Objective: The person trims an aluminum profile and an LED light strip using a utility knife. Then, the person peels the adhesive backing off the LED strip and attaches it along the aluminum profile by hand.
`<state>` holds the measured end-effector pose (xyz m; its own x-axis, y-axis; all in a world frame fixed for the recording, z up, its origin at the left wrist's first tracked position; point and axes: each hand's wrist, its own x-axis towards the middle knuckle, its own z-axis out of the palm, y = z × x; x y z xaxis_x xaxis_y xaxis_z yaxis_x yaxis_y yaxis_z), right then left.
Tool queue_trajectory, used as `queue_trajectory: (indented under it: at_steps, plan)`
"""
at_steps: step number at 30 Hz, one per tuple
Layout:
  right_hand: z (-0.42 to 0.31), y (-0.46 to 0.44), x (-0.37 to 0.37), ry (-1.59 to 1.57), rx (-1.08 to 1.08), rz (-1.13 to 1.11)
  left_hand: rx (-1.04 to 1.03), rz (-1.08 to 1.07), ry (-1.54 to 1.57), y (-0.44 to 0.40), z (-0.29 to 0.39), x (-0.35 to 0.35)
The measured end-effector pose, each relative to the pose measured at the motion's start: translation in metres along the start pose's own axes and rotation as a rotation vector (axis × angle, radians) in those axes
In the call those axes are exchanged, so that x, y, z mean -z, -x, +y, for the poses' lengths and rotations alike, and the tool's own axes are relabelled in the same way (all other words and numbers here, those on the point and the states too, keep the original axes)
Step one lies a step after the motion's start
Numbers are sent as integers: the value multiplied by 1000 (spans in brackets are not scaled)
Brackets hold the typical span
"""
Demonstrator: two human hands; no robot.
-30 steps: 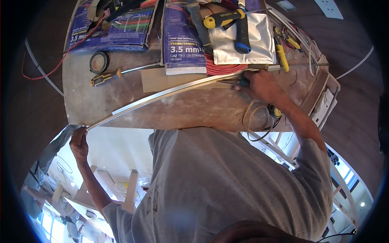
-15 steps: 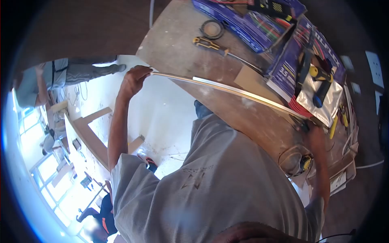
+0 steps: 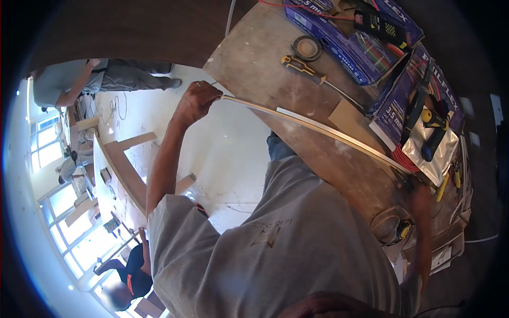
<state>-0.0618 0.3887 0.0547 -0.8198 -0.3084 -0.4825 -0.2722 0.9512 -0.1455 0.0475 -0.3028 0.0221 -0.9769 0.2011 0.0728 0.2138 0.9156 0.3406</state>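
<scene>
My left hand is closed on the near end of a long thin strip, holding it just past the edge of the wooden board. A shorter silvery strip lies along its upper side. At the strip's far end, my right hand is blurred and dark; its fingers and what they hold are hard to make out. Close by it are red wire coils and a silver pouch. A yellow and black screwdriver lies above the strips, next to a roll of tape.
Purple wire boxes stand at the upper right of the board. A tape measure lies below my right hand. One person is at the upper left, another at the lower left, near windows.
The view has swung, so the board and boxes appear tilted and farther right. My left hand still grips the strip's end. Another person has come into view at the upper left.
</scene>
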Motion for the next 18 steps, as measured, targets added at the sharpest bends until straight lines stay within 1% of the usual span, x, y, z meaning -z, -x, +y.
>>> queue_trajectory:
  at_steps: [4, 6, 8, 12, 14, 18]
  plan:
    - [4, 2, -2, 30, 13, 36, -48, 15, -76, -2, 4, -3]
    - [2, 2, -2, 52, 25, 51, -103, 74, -73, 1, 0, -9]
    - [-1, 1, 0, 55, -59, 6, -98, 89, -71, 1, 0, -12]
    - [-6, -1, 10, 17, -30, -19, -71, 112, -49, 1, 5, -14]
    - [-10, -1, 16, -34, -72, -86, -74, 132, -38, -3, 8, -13]
    - [-11, -1, 19, -62, -49, -50, -53, 130, 4, 2, 5, -13]
